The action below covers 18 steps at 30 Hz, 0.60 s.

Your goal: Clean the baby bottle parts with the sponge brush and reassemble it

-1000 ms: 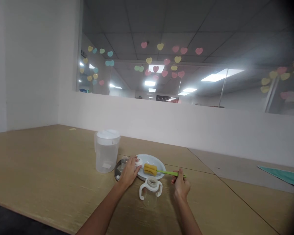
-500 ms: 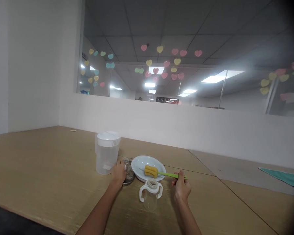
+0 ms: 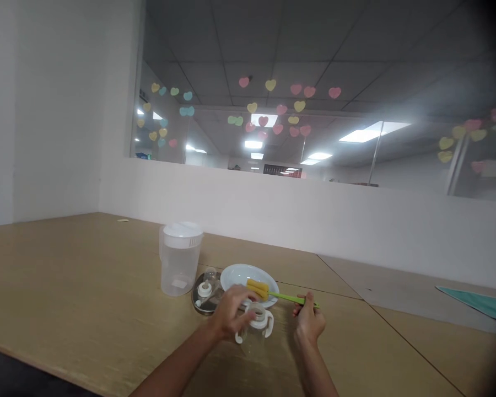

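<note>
A clear baby bottle (image 3: 254, 344) with a white two-handled collar (image 3: 268, 322) stands upright on the table, its mouth uncovered. My left hand (image 3: 233, 311) is over the bottle's left side, fingers apart and curved near the rim; whether it touches the bottle I cannot tell. My right hand (image 3: 310, 320) grips the green handle of a bottle brush (image 3: 258, 288) with a yellow sponge head. That sponge head is over the white bowl (image 3: 230, 274) behind the bottle. Left of the bowl, a round metal tray (image 3: 200, 309) holds a white-ringed bottle nipple (image 3: 205, 288) and other small clear parts.
A translucent lidded pitcher (image 3: 181, 264) stands behind the tray at the left. A teal cloth (image 3: 479, 302) lies at the far right of the table (image 3: 86, 298). A white wall with a window (image 3: 248, 55) rises behind the table.
My left hand has moved right, from the metal tray to the baby bottle, uncovering the nipple on the tray. My right hand and the brush have shifted slightly right.
</note>
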Each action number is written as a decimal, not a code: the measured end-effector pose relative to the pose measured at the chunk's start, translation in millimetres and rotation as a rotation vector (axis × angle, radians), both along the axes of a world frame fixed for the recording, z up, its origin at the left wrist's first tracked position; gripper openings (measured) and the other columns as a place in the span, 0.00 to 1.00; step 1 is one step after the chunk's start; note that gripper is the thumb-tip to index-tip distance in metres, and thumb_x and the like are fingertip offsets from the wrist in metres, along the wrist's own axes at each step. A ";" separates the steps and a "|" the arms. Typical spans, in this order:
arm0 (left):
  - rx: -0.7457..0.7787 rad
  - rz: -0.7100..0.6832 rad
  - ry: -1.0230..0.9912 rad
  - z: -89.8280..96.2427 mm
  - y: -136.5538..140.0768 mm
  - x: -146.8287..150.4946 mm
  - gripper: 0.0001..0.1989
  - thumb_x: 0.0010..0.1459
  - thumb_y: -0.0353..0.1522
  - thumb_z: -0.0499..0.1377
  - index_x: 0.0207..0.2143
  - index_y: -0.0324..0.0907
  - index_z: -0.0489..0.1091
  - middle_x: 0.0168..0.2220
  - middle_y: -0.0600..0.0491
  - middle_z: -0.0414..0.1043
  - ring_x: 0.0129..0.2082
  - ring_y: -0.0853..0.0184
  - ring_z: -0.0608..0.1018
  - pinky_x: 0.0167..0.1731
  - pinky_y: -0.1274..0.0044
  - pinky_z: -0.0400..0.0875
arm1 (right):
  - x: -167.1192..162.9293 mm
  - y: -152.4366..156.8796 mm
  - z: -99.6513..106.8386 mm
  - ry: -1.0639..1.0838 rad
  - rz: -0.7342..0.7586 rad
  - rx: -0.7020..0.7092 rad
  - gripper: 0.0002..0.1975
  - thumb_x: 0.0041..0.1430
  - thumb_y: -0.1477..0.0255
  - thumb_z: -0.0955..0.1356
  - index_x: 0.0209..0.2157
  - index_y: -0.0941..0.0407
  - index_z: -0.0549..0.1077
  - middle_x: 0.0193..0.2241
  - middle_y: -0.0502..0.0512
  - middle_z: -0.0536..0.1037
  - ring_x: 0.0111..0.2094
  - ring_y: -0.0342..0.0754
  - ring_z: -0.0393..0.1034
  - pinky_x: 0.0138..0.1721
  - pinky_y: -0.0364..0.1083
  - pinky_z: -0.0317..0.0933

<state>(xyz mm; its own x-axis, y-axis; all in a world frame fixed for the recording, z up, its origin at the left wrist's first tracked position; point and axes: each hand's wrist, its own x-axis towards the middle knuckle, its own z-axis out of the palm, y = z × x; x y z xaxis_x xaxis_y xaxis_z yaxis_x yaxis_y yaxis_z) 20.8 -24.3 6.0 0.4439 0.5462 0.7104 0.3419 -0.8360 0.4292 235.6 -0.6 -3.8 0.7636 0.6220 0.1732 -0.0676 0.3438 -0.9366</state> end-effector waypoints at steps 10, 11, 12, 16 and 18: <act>0.014 -0.058 -0.102 -34.5 -21.9 44.4 0.37 0.48 0.48 0.62 0.57 0.40 0.57 0.52 0.42 0.69 0.51 0.56 0.73 0.51 0.67 0.68 | 4.2 4.8 -4.0 0.163 -0.007 0.031 0.24 0.44 0.48 0.67 0.23 0.57 0.69 0.10 0.45 0.64 0.12 0.41 0.56 0.16 0.43 0.52; 0.091 -0.033 -0.158 -36.5 -19.6 43.1 0.38 0.48 0.48 0.62 0.57 0.39 0.57 0.51 0.41 0.69 0.51 0.56 0.73 0.50 0.66 0.69 | 4.7 5.2 -3.3 0.204 0.019 0.059 0.23 0.44 0.49 0.67 0.23 0.57 0.69 0.10 0.45 0.65 0.13 0.40 0.55 0.15 0.42 0.52; 0.187 -0.007 -0.218 -37.1 -16.8 40.9 0.39 0.47 0.48 0.62 0.56 0.39 0.56 0.50 0.40 0.70 0.51 0.55 0.73 0.51 0.65 0.69 | 5.1 5.5 -2.5 0.240 0.061 0.092 0.22 0.45 0.50 0.67 0.24 0.57 0.68 0.11 0.45 0.65 0.13 0.40 0.55 0.15 0.41 0.51; 0.501 0.152 -0.372 -26.9 -4.0 23.9 0.30 0.52 0.45 0.60 0.53 0.40 0.58 0.47 0.41 0.71 0.51 0.54 0.73 0.53 0.60 0.67 | 6.8 5.7 1.1 0.310 0.326 0.174 0.17 0.49 0.55 0.66 0.23 0.55 0.65 0.13 0.42 0.62 0.13 0.36 0.52 0.15 0.39 0.50; 0.475 0.283 -0.368 -18.4 1.0 13.4 0.25 0.54 0.41 0.59 0.51 0.41 0.61 0.49 0.41 0.70 0.51 0.56 0.73 0.52 0.62 0.68 | 7.6 5.3 2.3 0.345 0.416 0.188 0.16 0.52 0.57 0.66 0.23 0.55 0.63 0.14 0.42 0.62 0.13 0.35 0.50 0.15 0.38 0.50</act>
